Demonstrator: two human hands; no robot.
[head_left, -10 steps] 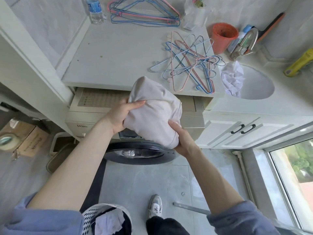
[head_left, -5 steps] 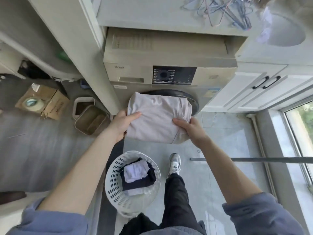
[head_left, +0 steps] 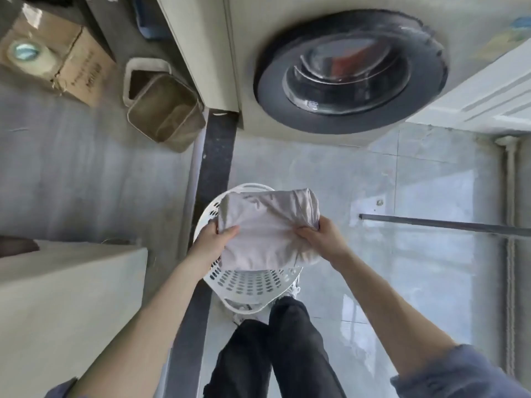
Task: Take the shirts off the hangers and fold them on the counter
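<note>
A folded pale pink-grey shirt hangs low over the white perforated laundry basket on the floor. My left hand grips its left edge, thumb on top. My right hand pinches the right edge, bunching the cloth. The shirt covers most of the basket's opening, so the contents are hidden. The counter and the hangers are out of view.
The washing machine's round door faces me above the basket. A beige bin and a cardboard box stand at the left. A pale cabinet top is at my lower left, a metal rod at the right. My legs stand below the basket.
Both hands carried the folded shirt down from counter height, past the washer door, to just over the laundry basket. My view tipped down toward the floor.
</note>
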